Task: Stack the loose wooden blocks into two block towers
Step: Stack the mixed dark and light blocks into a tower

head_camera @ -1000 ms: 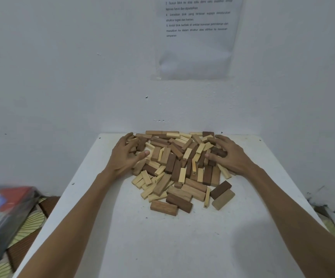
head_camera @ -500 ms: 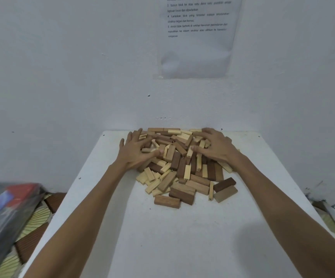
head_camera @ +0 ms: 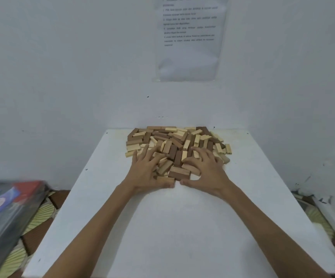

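A heap of loose wooden blocks (head_camera: 174, 141), pale and dark brown, lies at the far end of the white table (head_camera: 178, 227) against the wall. My left hand (head_camera: 146, 173) lies on the near left part of the heap with its fingers spread over the blocks. My right hand (head_camera: 206, 173) lies on the near right part, fingers spread too. The two thumbs nearly meet at the near edge of the heap, around a brown block (head_camera: 179, 174). Blocks under both palms are hidden. No tower stands anywhere.
A printed paper sheet (head_camera: 188, 37) hangs on the wall above the table. A clear plastic box (head_camera: 4, 213) with colourful contents sits low at the left. Patterned floor (head_camera: 40, 213) shows beside the table on both sides.
Both hands have slid from the far sides of the heap toward me and inward, onto its near edge. The near blocks have been pushed together into a tighter pile.
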The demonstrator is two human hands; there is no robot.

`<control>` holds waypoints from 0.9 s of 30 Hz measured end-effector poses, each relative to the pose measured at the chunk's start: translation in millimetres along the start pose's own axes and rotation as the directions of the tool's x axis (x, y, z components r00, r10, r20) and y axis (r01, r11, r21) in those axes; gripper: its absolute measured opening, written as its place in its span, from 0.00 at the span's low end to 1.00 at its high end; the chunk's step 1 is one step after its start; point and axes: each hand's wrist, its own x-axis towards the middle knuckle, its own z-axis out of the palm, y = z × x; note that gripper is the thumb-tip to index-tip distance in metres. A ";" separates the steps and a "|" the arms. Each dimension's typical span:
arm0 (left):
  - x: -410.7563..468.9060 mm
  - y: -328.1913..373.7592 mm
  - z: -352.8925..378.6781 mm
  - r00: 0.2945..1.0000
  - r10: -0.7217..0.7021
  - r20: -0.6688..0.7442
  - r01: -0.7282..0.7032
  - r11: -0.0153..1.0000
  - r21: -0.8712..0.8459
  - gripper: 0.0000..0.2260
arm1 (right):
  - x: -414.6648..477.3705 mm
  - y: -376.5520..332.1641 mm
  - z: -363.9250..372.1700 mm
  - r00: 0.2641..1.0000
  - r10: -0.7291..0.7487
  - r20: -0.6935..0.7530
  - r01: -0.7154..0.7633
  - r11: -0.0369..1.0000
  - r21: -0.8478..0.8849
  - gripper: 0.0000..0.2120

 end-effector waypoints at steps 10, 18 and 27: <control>7.9 -10.6 1.1 0.992 -0.127 -0.003 0.127 0.992 0.002 0.39 | 15.8 -1.6 0.6 0.993 0.095 -0.063 -0.088 0.989 0.115 0.23; 1.6 9.3 -1.7 0.992 0.012 -0.124 -0.021 0.997 -0.075 0.28 | 0.4 -0.4 -14.5 0.959 0.209 -0.194 -0.207 0.978 0.028 0.15; 18.4 41.3 -4.9 0.995 0.099 0.023 -0.101 0.935 0.340 0.21 | 1.9 -24.0 -16.4 0.945 0.292 -0.151 -0.320 0.920 -0.227 0.14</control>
